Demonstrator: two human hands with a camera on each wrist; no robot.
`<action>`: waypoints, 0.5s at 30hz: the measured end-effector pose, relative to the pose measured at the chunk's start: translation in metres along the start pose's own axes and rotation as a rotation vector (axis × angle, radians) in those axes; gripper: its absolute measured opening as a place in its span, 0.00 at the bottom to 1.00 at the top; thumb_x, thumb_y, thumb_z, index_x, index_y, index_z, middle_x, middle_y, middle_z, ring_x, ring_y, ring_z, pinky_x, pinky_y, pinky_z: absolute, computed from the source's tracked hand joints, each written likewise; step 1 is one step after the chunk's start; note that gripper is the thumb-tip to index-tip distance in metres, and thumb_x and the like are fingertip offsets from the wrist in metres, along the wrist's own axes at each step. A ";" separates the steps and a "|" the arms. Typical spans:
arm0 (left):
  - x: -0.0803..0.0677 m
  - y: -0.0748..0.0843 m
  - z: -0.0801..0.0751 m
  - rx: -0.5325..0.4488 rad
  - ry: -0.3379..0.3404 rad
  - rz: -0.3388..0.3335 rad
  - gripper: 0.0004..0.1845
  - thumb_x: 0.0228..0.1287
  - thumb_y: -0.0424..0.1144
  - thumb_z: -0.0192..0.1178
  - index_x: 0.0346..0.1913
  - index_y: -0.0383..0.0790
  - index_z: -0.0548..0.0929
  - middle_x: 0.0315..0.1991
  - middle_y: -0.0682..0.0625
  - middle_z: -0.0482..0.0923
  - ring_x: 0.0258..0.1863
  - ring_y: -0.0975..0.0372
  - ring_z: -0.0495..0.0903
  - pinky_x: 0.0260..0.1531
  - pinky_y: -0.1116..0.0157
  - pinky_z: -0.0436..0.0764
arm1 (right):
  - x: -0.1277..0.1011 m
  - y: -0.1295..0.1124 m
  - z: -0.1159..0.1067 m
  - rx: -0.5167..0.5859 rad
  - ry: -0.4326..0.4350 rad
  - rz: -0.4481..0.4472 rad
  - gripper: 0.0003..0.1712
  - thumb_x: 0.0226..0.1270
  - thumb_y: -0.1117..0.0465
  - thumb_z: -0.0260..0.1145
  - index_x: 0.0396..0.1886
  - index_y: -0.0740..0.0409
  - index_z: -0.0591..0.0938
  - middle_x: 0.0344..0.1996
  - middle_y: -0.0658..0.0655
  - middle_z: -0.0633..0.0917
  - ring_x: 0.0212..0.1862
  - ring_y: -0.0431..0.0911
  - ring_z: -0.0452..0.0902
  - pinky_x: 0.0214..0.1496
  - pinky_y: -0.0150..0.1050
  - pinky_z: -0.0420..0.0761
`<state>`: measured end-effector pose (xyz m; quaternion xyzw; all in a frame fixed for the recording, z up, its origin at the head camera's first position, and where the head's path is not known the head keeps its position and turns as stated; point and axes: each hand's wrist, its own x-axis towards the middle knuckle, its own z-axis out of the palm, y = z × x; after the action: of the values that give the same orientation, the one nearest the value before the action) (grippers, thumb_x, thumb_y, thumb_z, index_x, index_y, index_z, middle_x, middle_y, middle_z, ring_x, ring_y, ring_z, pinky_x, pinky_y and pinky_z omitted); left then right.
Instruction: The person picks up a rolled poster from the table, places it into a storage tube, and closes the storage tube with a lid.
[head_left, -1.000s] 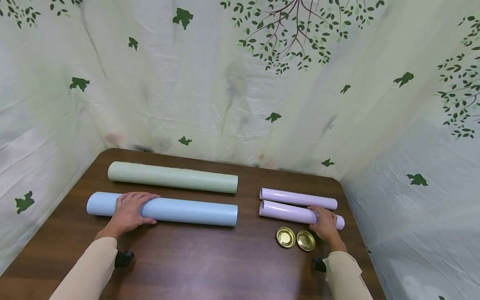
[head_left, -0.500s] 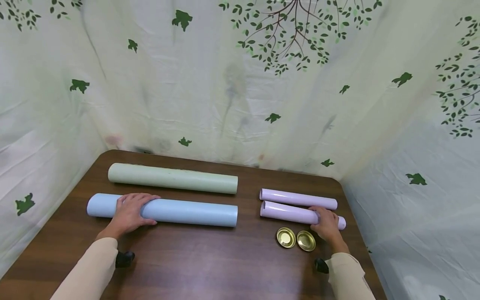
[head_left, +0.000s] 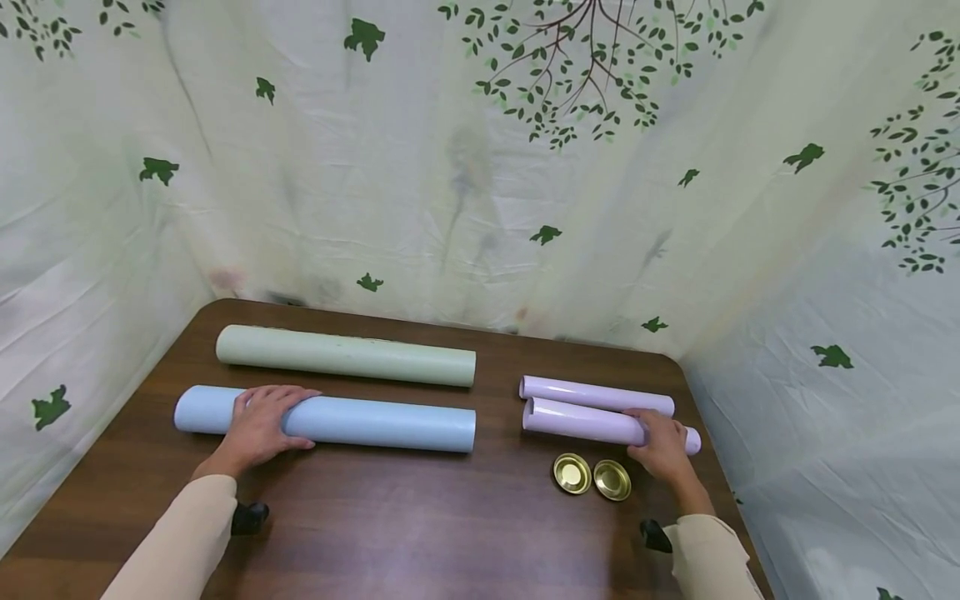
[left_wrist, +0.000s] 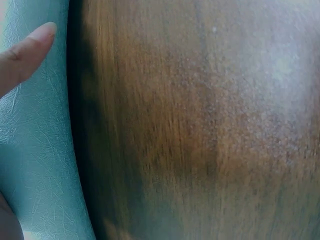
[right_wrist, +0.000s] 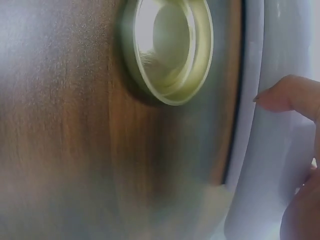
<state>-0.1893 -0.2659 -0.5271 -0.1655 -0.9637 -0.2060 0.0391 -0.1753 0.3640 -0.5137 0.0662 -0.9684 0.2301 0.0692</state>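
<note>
— Where is the left hand (head_left: 258, 422)?
— It lies over the blue roll (head_left: 375, 422) near that roll's left end, palm down, fingers draped across the top and curled round it. Most of the roll runs off to the right of the hand. In the left wrist view a fingertip (left_wrist: 35, 42) presses on the textured blue surface (left_wrist: 40, 150), with the brown tabletop (left_wrist: 210, 125) just beside it.

— And the right hand (head_left: 663, 446)?
— It grips the nearer lilac roll (head_left: 585, 423) close to its right end, fingers wrapped over the top. The roll stretches away to the left of the hand, and a short stub shows past the fingers on the right. The right wrist view shows a finger (right_wrist: 287, 95) against the pale roll (right_wrist: 265, 150).

— What lies about that hand?
— Two gold lids (head_left: 592, 477) sit side by side, just left of the hand and on the near side of the roll it holds. A second lilac roll (head_left: 596, 393) lies just beyond the held one, close alongside it.

— Anything past the left hand?
— A green roll (head_left: 345, 356) lies beyond the blue one, roughly parallel and apart from it.
</note>
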 end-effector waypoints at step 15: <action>0.002 0.001 0.000 0.010 0.006 0.018 0.40 0.38 0.47 0.78 0.59 0.43 0.76 0.57 0.38 0.74 0.57 0.39 0.66 0.53 0.35 0.51 | -0.014 -0.016 -0.018 0.009 0.034 -0.008 0.30 0.40 0.74 0.74 0.50 0.65 0.79 0.49 0.68 0.80 0.56 0.65 0.71 0.55 0.62 0.53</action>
<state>-0.1903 -0.2642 -0.5263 -0.1733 -0.9630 -0.2014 0.0448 -0.1571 0.3599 -0.4929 0.0665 -0.9658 0.2355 0.0861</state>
